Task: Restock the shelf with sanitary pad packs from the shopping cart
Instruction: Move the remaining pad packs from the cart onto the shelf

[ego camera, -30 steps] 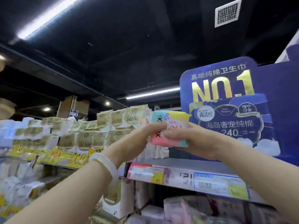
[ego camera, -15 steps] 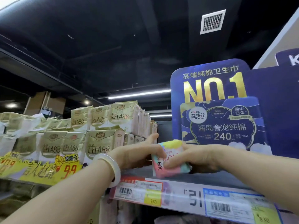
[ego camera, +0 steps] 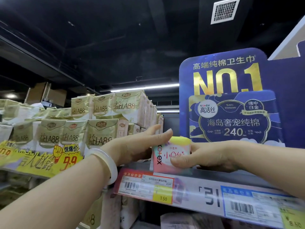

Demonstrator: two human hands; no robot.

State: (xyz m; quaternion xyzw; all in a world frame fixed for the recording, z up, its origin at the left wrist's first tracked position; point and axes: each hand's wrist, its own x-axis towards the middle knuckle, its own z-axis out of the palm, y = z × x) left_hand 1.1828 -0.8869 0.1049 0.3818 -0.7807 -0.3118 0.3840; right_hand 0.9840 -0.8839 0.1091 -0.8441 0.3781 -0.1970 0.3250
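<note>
While both hands meet at the shelf front, the scene reads so:

Pack: a small pink pack (ego camera: 170,157) with a yellow top and "Kotex" down its left edge stands upright on the shelf (ego camera: 214,176), near the front lip, just left of the blue sign.

Right hand: the right hand (ego camera: 206,157) pinches the pack from the right, thumb across the lower front face, the other fingers curled behind and under it, mostly hidden.

Left hand: the left hand (ego camera: 138,145) lies spread, fingers straight and close together, reaching past the pack's left side; the fingertips rest over the pack's top left corner. It grips nothing.

Bangle: a pale bangle (ego camera: 108,166) sits on the left wrist.

Sign: a blue card sign (ego camera: 231,100) with gold "NO.1" and "240" stands on the shelf behind the right hand.

Price strip: the shelf lip carries a red-and-yellow tag (ego camera: 146,185) reading 3.50 below the pack, and a blue-edged tag (ego camera: 257,207) with a barcode further right.

Neighbouring stock: gold-and-white packs (ego camera: 99,134) marked "LA88" are stacked in two tiers to the left, touching one another, with yellow promo cards (ego camera: 69,156) reading 9.9 in front.

Below: more packs (ego camera: 178,220) lie on the lower shelf, blurred.

Ceiling: dark, with a white vent (ego camera: 225,10) and a strip light (ego camera: 143,87).
</note>
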